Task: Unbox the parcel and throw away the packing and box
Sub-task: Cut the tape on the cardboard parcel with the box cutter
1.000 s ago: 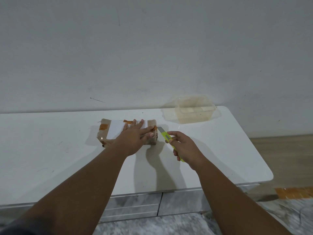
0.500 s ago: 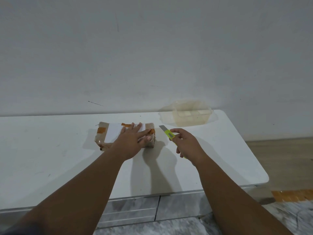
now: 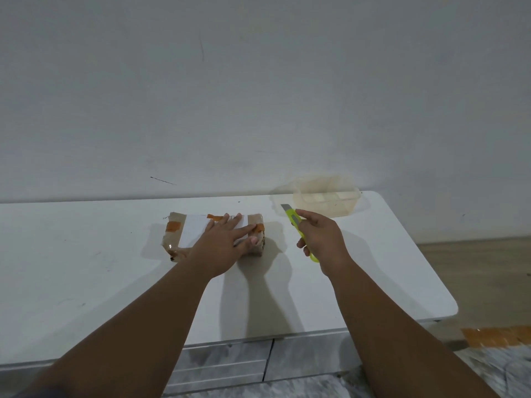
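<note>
Parcel (image 3: 184, 234) lies on the white table (image 3: 86, 268), long axis left to right, under the flat, spread left hand (image 3: 222, 247). Just right of it, apart, the right hand (image 3: 323, 242) grips a yellow-green cutter (image 3: 296, 222), blade pointing up and away toward the clear container (image 3: 327, 201).
</note>
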